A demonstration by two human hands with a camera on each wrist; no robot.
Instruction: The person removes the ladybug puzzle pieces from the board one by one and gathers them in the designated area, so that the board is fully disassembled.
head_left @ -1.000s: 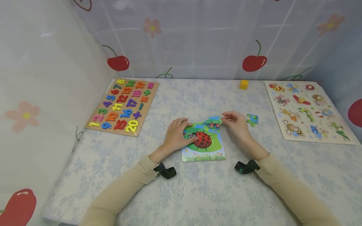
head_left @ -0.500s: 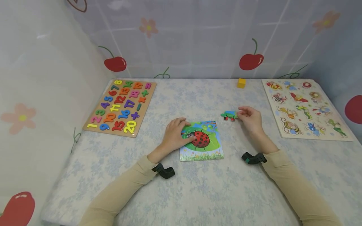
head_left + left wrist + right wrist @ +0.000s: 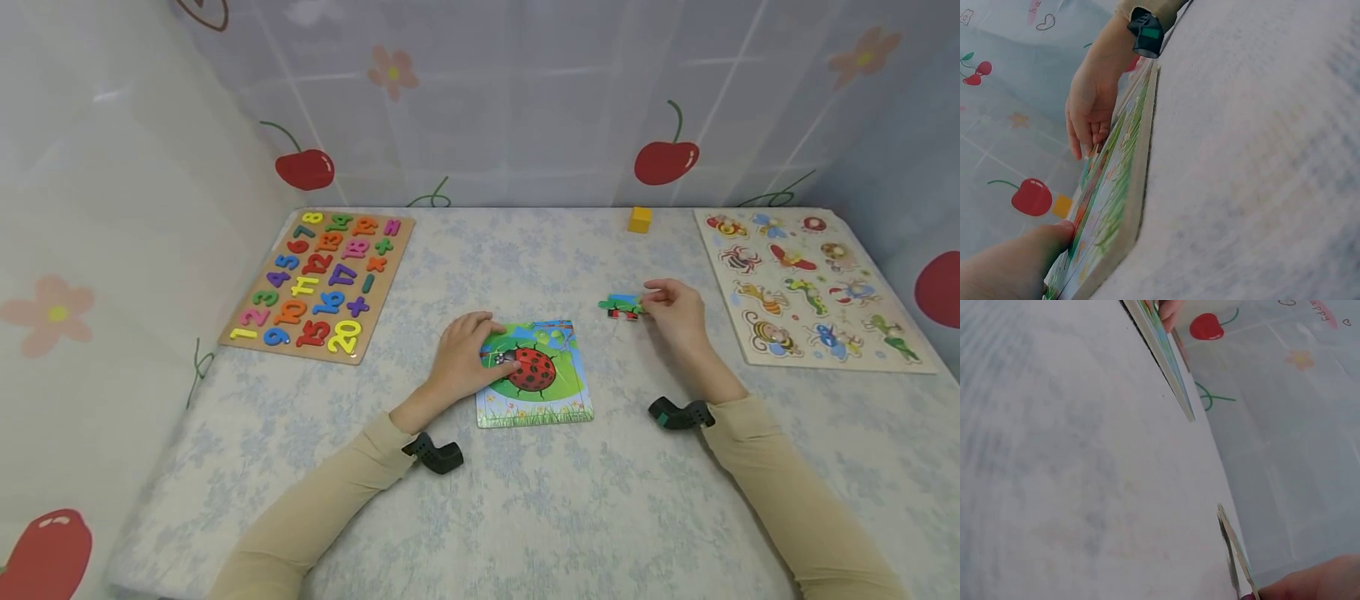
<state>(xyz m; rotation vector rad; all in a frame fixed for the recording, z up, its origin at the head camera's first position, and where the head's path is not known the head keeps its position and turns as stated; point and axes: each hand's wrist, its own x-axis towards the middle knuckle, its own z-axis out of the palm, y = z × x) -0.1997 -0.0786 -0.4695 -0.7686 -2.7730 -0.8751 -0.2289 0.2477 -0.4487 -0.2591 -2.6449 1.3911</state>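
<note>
A square ladybug puzzle [image 3: 540,407] lies on the table in front of the person. My left hand [image 3: 467,360] rests on its left side, the thumb across the ladybug; the left wrist view shows that thumb [image 3: 1054,234] on the board's surface. Right of the puzzle's far corner, my right hand [image 3: 678,318] pinches a green, blue and red jigsaw piece [image 3: 621,306] by its right end. Seen from the right wrist, the piece [image 3: 1235,537] is edge-on and close to the cloth. Fingers of the right hand hide part of it.
A wooden number board [image 3: 363,333] stands at the back left. At the back right is an insect puzzle board [image 3: 765,275]. A yellow cube [image 3: 640,220] sits near the far wall. Patterned cloth [image 3: 540,517] covers the table.
My right hand has carried the jigsaw piece off the puzzle's far edge, to the right. The piece that lay beyond the hand is no longer visible. My left hand stays put.
</note>
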